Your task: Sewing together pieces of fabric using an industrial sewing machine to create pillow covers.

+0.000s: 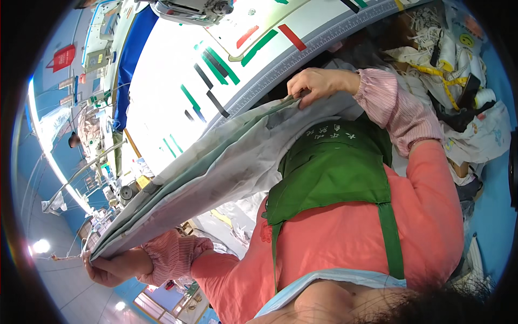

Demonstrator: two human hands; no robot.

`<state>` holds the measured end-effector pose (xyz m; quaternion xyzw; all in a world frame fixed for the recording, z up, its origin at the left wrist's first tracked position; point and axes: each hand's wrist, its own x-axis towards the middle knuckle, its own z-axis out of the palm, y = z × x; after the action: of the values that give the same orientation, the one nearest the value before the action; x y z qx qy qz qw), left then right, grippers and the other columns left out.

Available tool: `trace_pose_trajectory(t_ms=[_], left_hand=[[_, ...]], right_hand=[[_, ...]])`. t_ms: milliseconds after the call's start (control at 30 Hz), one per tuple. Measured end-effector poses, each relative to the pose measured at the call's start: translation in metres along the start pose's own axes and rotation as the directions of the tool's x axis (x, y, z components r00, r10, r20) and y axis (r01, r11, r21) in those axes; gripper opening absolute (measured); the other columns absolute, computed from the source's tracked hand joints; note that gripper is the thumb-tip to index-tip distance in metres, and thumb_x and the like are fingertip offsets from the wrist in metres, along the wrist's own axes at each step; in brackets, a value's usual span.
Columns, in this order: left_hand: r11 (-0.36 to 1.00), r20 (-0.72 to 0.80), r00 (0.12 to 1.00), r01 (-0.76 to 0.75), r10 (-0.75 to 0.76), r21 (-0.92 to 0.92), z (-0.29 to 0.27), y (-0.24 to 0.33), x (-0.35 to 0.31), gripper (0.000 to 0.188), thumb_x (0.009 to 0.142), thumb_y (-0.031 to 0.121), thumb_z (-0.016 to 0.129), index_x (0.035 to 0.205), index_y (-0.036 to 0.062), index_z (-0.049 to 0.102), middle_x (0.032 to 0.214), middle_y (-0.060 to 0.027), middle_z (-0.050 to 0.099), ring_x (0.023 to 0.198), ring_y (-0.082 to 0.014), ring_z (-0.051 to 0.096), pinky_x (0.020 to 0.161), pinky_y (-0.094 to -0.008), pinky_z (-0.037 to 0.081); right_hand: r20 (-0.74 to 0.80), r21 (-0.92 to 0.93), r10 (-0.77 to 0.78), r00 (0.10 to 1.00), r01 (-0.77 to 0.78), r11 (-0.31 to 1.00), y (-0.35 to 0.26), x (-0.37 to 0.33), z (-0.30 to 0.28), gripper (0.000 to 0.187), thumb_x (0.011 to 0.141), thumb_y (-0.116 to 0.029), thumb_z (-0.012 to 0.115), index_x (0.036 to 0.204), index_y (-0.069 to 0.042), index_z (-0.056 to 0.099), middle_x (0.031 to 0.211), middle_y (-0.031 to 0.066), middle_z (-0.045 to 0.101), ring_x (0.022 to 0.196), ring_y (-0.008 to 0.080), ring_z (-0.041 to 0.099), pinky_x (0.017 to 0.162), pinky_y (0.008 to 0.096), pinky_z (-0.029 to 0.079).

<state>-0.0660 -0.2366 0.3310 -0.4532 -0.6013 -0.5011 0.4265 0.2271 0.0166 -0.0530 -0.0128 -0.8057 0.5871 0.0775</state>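
A long piece of folded cloth (216,173), pale grey with green-grey layers along its folds, stretches slantwise in front of my body. At its lower left end my left hand (110,269) is closed on the edge, well out to the side. My right hand (317,86) pinches the other end between thumb and fingers, close to the table's near edge. Between the two hands the cloth is drawn fairly straight along its upper edge, and its lower part sags in soft creases toward my green apron (334,173).
A white work table (167,70) has a ruler strip (270,81) along its edge and several green, black and red tape strips. A sewing machine (197,9) stands at the top. On the right lie heaped fabric scraps, thread cones (448,51) and a yellow tape measure (450,92).
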Motion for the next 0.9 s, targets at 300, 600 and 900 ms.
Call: trace_pose_trajectory(t_ms=[300, 600, 900], left_hand=[[0.985, -0.002, 0.999, 0.047, -0.048, 0.163, -0.019, -0.021, 0.002, 0.018, 0.088, 0.018, 0.059, 0.090, 0.0040, 0.069, 0.098, -0.0100, 0.065, 0.086, -0.0206, 0.062, 0.074, -0.0353, 0.052], [0.977, -0.031, 0.999, -0.008, 0.015, 0.212, -0.034, -0.024, 0.000, 0.017, 0.091, 0.017, 0.060, 0.097, 0.0036, 0.068, 0.104, -0.0099, 0.064, 0.089, -0.0203, 0.061, 0.077, -0.0343, 0.050], [0.994, -0.185, 0.977, -0.104, 0.106, 0.021, -0.052, -0.001, -0.005, 0.014, 0.090, 0.010, 0.060, 0.094, -0.0008, 0.067, 0.092, -0.0107, 0.067, 0.074, -0.0185, 0.060, 0.067, -0.0320, 0.051]], right_hand=[[-0.380, 0.056, -0.020, 0.925, 0.044, 0.997, 0.016, -0.055, -0.008, 0.022, 0.073, -0.013, 0.078, 0.076, 0.001, 0.061, 0.090, 0.0085, 0.063, 0.078, 0.0174, 0.058, 0.066, 0.0285, 0.045], [-0.412, 0.206, 0.172, 0.895, -0.092, 0.974, 0.001, -0.083, 0.007, 0.021, 0.076, -0.013, 0.078, 0.073, 0.000, 0.061, 0.076, 0.0048, 0.059, 0.067, 0.0121, 0.052, 0.058, 0.0262, 0.039], [-0.275, 0.041, 0.002, 0.961, 0.010, 0.999, -0.010, -0.045, -0.009, 0.011, 0.077, -0.005, 0.071, 0.082, 0.002, 0.063, 0.083, 0.0046, 0.061, 0.065, 0.0154, 0.055, 0.063, 0.0290, 0.044]])
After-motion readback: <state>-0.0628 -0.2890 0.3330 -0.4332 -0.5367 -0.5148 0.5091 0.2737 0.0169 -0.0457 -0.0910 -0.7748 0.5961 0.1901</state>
